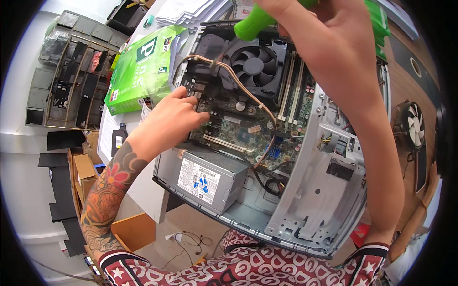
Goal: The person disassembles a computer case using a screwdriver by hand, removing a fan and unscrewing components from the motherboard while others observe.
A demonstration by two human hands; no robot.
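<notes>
An opened desktop computer case (305, 209) lies in front of me, its motherboard (238, 124) showing. My right hand (329, 43), raised over the far right part, is closed round the green handle of a screwdriver (255, 24). The blurred shaft slants down to the left, near the black cooling fan (253, 66); its tip is hard to make out. My left hand (167, 117) grips the case's left edge by the ports with bent fingers, thumb over the board. Brown and white cables (238, 83) arch across the board. A metal power supply (205, 178) sits at the near left.
A green paper-ream package (143, 66) and stacked papers (179, 14) lie beyond the left hand. A loose fan (414, 125) stands at the right. Shelving (71, 81) and cardboard boxes (86, 171) are at the left. Another person's arm (415, 224) shows at the right edge.
</notes>
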